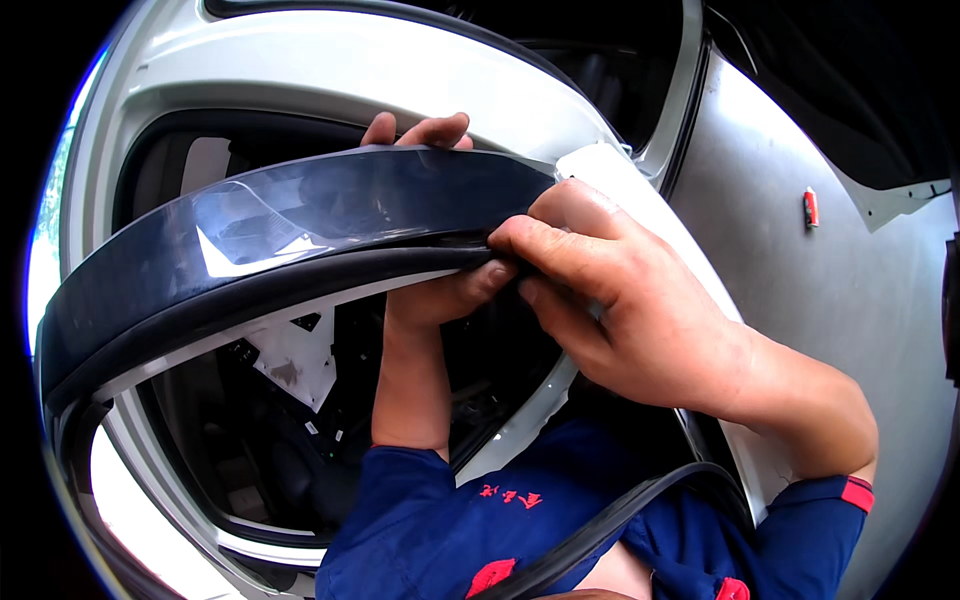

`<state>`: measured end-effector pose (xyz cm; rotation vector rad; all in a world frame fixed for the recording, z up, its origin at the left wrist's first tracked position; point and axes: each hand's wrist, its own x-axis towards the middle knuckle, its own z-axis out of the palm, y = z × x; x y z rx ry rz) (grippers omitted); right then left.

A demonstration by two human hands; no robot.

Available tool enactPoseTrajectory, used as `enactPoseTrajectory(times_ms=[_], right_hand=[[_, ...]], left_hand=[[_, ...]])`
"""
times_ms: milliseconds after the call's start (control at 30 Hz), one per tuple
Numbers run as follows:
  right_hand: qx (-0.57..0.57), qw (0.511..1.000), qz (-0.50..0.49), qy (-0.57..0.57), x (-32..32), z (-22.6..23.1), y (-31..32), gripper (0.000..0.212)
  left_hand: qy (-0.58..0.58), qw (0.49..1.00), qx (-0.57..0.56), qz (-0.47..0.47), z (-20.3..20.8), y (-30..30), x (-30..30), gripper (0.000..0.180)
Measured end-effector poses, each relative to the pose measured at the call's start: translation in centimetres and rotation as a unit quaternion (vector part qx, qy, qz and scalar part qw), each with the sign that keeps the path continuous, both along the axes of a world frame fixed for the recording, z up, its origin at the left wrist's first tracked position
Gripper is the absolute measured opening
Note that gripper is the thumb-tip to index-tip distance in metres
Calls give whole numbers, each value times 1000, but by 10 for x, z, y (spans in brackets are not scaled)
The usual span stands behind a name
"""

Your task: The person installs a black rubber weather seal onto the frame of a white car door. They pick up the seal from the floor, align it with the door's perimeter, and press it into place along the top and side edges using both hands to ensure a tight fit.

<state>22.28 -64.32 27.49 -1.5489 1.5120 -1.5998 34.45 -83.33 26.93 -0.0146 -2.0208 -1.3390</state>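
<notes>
A curved car door frame with glossy dark trim [360, 195] arches across the view. Along its lower edge runs a black rubber seal strip [250, 285]. My left hand [450, 295] reaches up behind the frame and grips round it: fingertips show over the top edge, the thumb lies by the lower one, and the palm is hidden. With thumb and fingers closed, my right hand [640, 300] pinches the seal at the frame's lower edge, close to my left thumb. A loose length of black rubber strip [620, 515] curves across my dark blue shirt.
Beyond the frame is a white car body [400, 65] with its door opening. Through the gap below the frame, a dark interior with a pale torn-looking sheet [295, 360] shows. A small red-orange object [811, 208], lighter-like in shape, lies on the grey floor [870, 300].
</notes>
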Motion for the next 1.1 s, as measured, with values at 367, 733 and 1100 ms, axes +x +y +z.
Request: enactPoseTrajectory(times_ms=[367,733,1100], right_hand=[[-61,996,-32,52,0,2,-9,29],[-47,992,-92,76,-15,-19,-23,25],[-94,941,-129,299,-16,-37,-13,27]], left_hand=[[19,998,52,31,7,11,-2,102],[16,991,-74,108,-4,18,7,114],[-9,999,-27,32,-20,10,-3,119]])
